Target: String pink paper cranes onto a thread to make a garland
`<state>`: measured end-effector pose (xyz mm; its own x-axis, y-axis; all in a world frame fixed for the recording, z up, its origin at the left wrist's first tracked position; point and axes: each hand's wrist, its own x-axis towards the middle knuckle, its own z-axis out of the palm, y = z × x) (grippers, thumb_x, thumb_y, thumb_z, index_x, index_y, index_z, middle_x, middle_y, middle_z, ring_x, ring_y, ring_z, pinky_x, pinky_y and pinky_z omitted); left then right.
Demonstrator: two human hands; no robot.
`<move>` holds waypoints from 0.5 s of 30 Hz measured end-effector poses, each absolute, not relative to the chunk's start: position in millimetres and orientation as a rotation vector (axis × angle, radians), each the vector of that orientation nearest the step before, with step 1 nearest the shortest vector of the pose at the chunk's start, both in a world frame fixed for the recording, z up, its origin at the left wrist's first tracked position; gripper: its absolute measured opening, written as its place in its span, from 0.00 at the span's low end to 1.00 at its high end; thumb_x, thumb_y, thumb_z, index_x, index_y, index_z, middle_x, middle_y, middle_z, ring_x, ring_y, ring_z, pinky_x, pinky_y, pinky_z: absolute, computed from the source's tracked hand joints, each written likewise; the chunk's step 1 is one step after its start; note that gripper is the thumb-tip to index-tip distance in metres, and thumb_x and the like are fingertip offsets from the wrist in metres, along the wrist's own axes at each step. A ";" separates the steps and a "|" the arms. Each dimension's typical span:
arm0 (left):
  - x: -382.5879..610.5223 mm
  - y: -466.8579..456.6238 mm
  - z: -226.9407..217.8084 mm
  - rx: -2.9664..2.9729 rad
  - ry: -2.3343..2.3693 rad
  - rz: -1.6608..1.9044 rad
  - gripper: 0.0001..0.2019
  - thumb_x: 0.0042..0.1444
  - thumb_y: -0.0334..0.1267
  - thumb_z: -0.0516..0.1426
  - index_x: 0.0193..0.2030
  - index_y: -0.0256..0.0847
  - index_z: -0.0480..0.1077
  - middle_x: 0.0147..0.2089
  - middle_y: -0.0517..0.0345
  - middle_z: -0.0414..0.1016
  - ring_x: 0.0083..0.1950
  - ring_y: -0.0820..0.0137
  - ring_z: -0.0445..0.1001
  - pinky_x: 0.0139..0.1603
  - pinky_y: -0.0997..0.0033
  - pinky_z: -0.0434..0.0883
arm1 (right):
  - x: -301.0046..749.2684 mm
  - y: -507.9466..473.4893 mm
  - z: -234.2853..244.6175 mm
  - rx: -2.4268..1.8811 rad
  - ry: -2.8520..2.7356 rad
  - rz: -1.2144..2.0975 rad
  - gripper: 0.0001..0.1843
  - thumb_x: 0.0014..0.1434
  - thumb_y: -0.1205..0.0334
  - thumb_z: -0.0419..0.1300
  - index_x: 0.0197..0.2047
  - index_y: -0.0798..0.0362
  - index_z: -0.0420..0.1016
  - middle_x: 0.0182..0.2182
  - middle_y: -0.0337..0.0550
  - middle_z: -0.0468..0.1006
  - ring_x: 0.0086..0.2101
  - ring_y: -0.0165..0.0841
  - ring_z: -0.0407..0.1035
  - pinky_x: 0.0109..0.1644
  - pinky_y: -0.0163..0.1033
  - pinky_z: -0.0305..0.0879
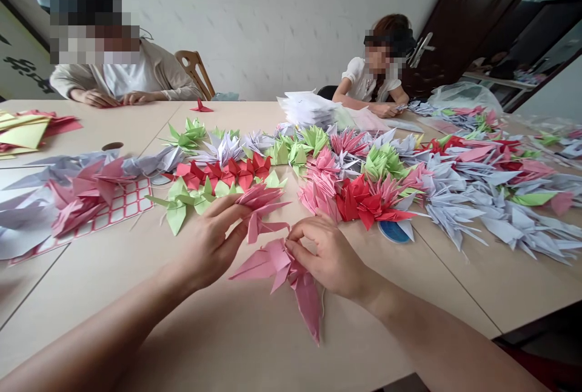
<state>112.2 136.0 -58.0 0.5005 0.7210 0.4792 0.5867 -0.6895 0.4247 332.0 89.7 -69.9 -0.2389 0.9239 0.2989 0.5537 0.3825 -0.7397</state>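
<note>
My left hand (218, 243) is closed round pink paper cranes (261, 198), thumb and fingers pinching them just above the table. To the right, my right hand (330, 252) pinches at the top of a larger pink paper crane (277, 262), whose wings spread toward me. A thin pale string (323, 304) hangs beside that crane's lower wing. Green paper cranes (200, 198) and a row of red paper cranes (222, 172) lie just beyond my left hand. Past my right hand is a red cluster of cranes (361, 198).
Heaps of pale lilac cranes (527, 222) cover the right side. Pink and lilac cranes (86, 192) lie on a red-grid sheet (122, 204) at left. A stack of white paper (307, 107) stands at the back. Two people (150, 71) sit across the table (191, 331), hands on paper.
</note>
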 end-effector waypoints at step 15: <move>117.3 134.3 -43.2 2.178 1.265 0.871 0.20 0.64 0.43 0.46 0.21 0.40 0.60 0.28 0.61 0.62 0.28 0.72 0.62 0.29 0.73 0.59 | 332.5 86.2 -70.3 -1.134 -1.982 0.433 0.07 0.58 0.69 0.60 0.28 0.54 0.68 0.26 0.37 0.75 0.31 0.30 0.69 0.56 0.45 0.54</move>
<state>117.3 134.3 -43.2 0.3727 0.8825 0.2869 0.5828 -0.4632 0.6677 332.5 86.2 -70.3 -0.2834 0.8365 0.4690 0.5648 0.5408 -0.6233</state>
